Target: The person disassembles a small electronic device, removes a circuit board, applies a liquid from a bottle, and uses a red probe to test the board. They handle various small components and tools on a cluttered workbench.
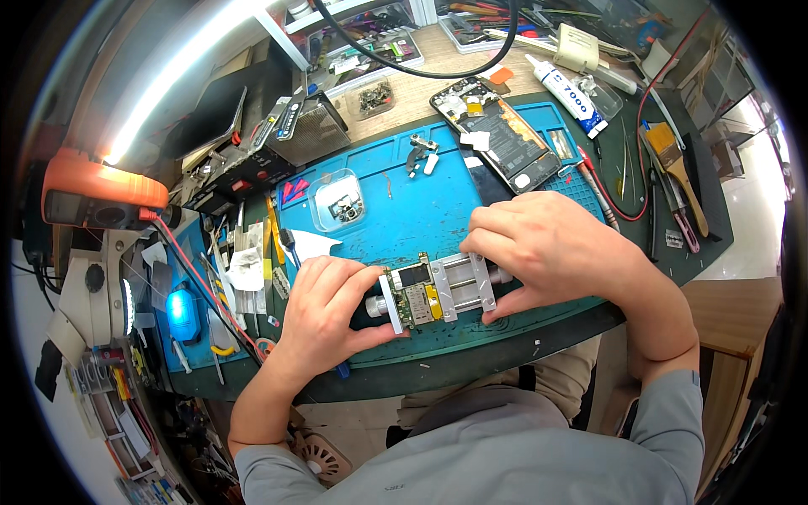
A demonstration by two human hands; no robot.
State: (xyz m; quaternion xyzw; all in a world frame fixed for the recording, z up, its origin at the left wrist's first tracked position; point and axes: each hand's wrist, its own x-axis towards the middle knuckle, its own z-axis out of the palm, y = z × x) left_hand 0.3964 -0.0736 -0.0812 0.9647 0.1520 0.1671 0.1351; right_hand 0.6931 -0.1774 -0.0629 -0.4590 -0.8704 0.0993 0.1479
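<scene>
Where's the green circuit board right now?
Head view, just below centre: the circuit board sits in the metal clamp, between the left hand and the right hand.

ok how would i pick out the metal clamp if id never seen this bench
Find the big blue mat, then look at its near part, between the left hand and right hand. The metal clamp there is a frame with parallel rods. Unlike the dark opened phone lying farther back, it is silver, with a green circuit board at its left end.
</scene>
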